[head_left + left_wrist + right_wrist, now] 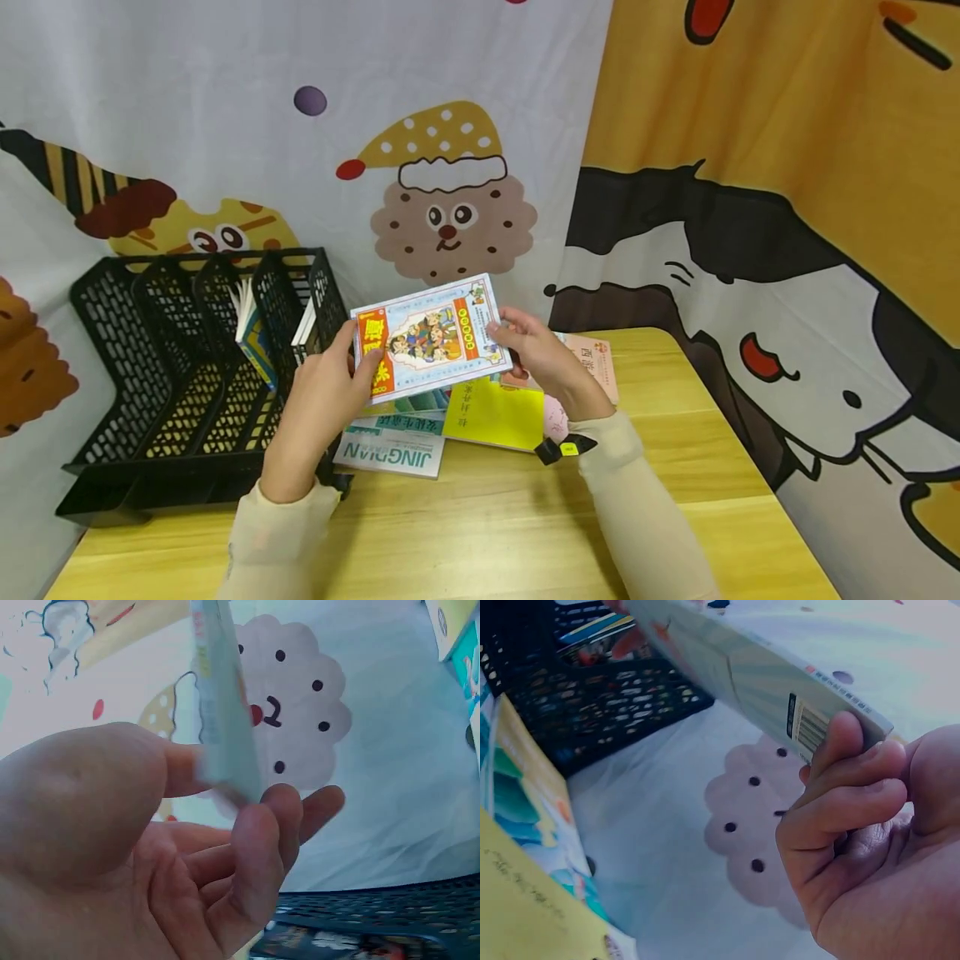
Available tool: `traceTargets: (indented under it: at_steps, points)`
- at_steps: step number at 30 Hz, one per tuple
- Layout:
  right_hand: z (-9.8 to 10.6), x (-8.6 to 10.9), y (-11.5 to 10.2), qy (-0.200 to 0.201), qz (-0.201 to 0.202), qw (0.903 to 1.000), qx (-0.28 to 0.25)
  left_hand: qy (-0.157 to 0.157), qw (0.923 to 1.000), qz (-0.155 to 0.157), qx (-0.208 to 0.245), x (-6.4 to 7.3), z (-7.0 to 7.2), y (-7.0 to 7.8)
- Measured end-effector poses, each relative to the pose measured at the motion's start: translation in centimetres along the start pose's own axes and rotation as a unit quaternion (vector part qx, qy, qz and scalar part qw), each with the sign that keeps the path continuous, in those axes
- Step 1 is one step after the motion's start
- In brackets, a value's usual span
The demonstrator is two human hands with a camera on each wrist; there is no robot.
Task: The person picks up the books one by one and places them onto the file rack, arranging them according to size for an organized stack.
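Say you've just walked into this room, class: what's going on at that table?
A person holds a light-blue illustrated book at its two ends, with the left hand and the right hand. It is above the table, where other books lie overlapping, among them a bright yellow book. To the person's left is a black mesh rack with a blue-and-yellow book in one compartment.

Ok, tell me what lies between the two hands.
In the head view, a pale blue book spans the stretch from the left hand to the right hand, each gripping one end.
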State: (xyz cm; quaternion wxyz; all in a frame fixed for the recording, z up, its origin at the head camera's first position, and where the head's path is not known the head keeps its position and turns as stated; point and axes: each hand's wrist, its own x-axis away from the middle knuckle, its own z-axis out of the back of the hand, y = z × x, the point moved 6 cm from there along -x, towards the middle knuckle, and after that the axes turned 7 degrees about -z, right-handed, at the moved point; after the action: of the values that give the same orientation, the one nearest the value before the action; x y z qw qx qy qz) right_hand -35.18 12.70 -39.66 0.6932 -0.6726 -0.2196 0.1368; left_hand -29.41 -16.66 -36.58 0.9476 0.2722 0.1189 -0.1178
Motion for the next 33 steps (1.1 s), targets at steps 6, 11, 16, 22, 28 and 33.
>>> traceTargets:
  at_steps: [6, 11, 16, 22, 28, 33]
  points:
    - [1.0, -0.3, 1.4, 0.013, -0.043, 0.9988, -0.02, -0.026, 0.9935, 0.068, 0.087, -0.8, -0.9, -2.0]
    - [2.1, -0.7, 2.6, 0.025, -0.063, 0.9973, -0.03, -0.071, 0.9664, 0.091, 0.23, -0.7, -2.4, -3.0]
    - [1.9, -1.0, 3.1, 0.007, -0.071, 0.9974, -0.004, -0.047, 0.9676, 0.086, 0.233, -0.9, -2.3, -3.2]
    - [2.0, -1.9, 4.2, 0.014, -0.068, 0.9972, -0.028, -0.012, 0.9744, 0.07, 0.213, -1.3, -2.1, -3.4]
    - [2.0, -2.7, 5.4, -0.002, -0.071, 0.997, -0.03, -0.054, 0.972, 0.058, 0.221, -1.4, -3.1, -3.8]
    - [2.1, -2.6, 5.7, -0.015, -0.076, 0.9969, -0.009, -0.079, 0.9681, 0.052, 0.232, -1.5, -3.6, -4.1]
